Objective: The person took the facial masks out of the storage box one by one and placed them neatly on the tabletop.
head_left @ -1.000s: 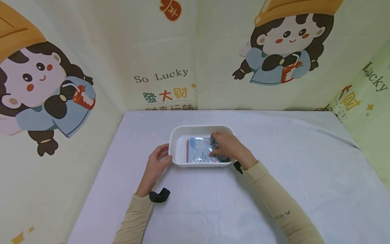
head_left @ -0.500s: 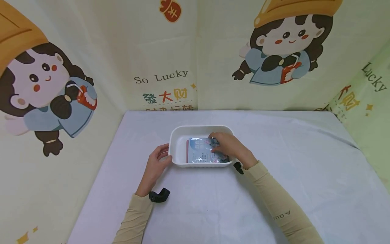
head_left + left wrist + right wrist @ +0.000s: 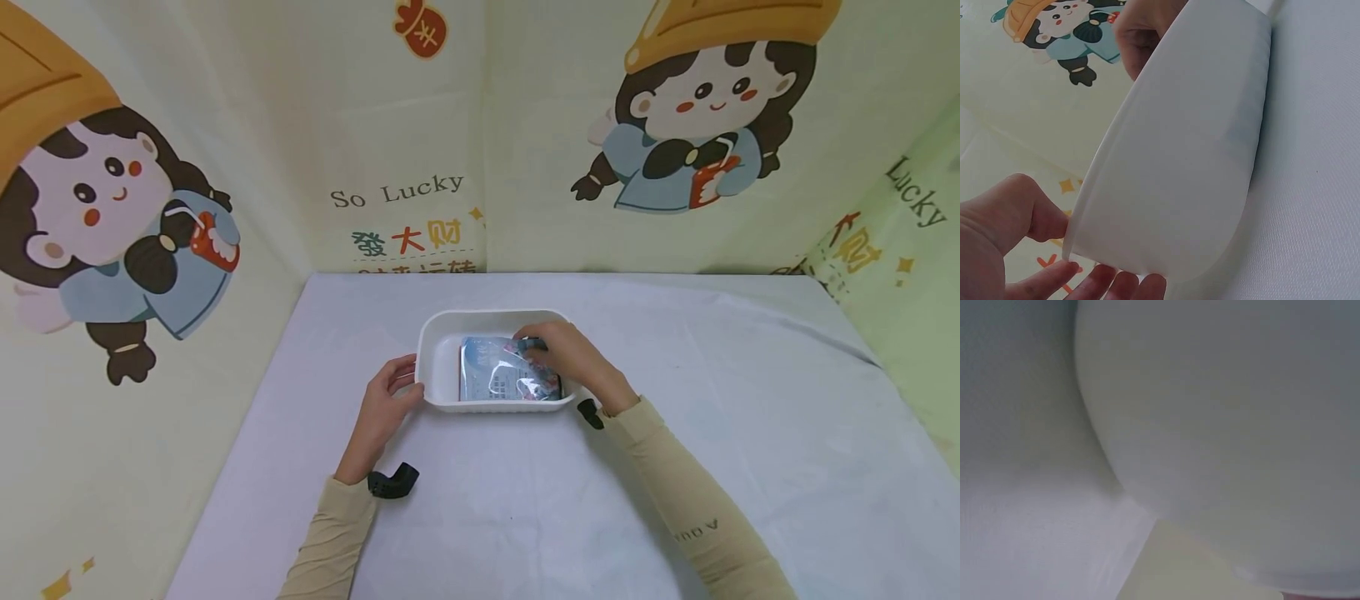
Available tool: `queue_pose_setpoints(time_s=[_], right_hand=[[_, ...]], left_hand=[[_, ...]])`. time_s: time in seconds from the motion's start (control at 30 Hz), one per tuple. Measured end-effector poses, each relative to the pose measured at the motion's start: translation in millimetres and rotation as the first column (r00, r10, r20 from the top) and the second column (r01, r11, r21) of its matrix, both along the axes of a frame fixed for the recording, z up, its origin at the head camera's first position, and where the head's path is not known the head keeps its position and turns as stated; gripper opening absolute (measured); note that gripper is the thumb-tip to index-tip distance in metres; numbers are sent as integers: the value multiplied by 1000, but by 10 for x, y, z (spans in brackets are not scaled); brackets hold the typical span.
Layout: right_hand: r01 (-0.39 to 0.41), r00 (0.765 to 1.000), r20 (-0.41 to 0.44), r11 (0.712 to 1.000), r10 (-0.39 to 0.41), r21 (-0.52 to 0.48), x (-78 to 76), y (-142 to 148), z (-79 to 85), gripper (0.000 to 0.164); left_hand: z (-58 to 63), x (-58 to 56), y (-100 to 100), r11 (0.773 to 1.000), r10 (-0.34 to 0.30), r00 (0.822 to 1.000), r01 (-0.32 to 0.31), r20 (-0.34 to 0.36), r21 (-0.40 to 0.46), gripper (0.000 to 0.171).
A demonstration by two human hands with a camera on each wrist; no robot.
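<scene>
A white plastic tray stands on the table, a light blue glossy printed packet lying inside it. My left hand holds the tray's left end; in the left wrist view the thumb is at the rim and the fingertips touch the outer wall. Reaching over the right end, my right hand grips the packet's upper right part and hides that corner. A thin reddish edge shows under the packet's left side. The tray's outer wall fills most of the right wrist view.
A white cloth covers the table. Behind and beside it hangs a cream backdrop with cartoon prints. Each wrist carries a black camera mount, close to the tabletop.
The packet's top has shifted slightly left and tilted, and the pinkish strip at its left is now mostly covered. My right hand has moved slightly right. My left hand has stayed in place.
</scene>
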State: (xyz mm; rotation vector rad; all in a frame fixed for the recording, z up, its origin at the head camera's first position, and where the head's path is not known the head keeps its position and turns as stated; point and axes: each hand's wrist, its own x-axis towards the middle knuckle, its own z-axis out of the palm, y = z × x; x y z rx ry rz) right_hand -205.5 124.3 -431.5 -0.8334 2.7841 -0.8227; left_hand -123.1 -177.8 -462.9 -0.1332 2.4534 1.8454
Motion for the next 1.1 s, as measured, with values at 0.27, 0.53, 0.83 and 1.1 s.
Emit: queue_pose_setpoints(time_s=[0.27,0.53,0.83,1.1], right_hand=[[14,1000,14,998,-13,-58,34,33,60,28],[-8,998,56,985,18,-172,11,108,67,26],[-21,1000,12,975,24,-221,24,205,131,24],[-2,1000,-12,972,-1,-235,30,294,209,27]], left_hand=[[16,28,22,1000,-3,1000,3,16,-7,51],[27,38,31,1000,0,1000,0,13,8,50],[10,14,54,999,36,999,-36,3,-7,50],[39,23,69,999,48,999,-48,2,-17,50]])
